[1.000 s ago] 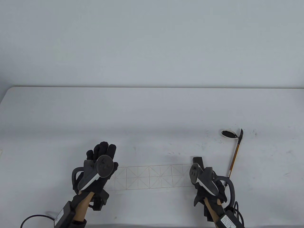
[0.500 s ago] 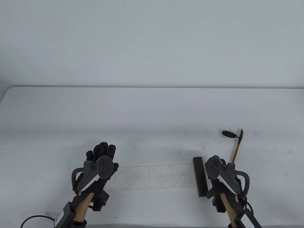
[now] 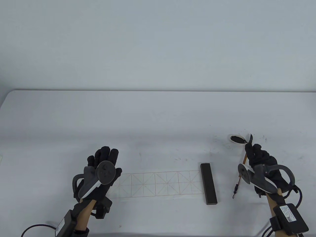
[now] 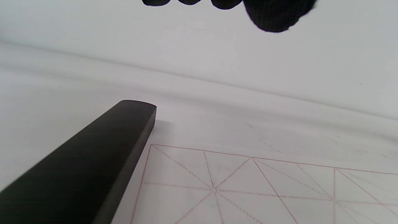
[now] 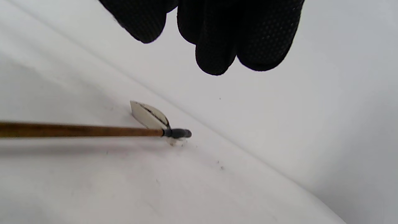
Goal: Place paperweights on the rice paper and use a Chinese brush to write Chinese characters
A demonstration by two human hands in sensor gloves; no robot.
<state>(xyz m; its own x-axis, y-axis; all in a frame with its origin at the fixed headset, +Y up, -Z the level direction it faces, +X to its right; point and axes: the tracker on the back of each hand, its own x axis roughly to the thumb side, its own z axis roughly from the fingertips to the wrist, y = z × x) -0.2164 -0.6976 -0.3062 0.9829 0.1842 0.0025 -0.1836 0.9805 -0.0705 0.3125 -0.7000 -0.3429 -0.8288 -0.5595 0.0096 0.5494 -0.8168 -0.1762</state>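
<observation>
While both paperweights pin the rice paper [image 3: 158, 184], right hand [image 3: 261, 160] hovers over brush [image 3: 244, 160], fingers seemingly unclosed | left hand [image 3: 103, 167] slack above left paperweight [image 4: 80, 165] | pinch mid-shaft, lift clear of ink dish [image 3: 237, 139] | right paperweight [image 3: 208, 184] borders the grid; open table beyond.
</observation>
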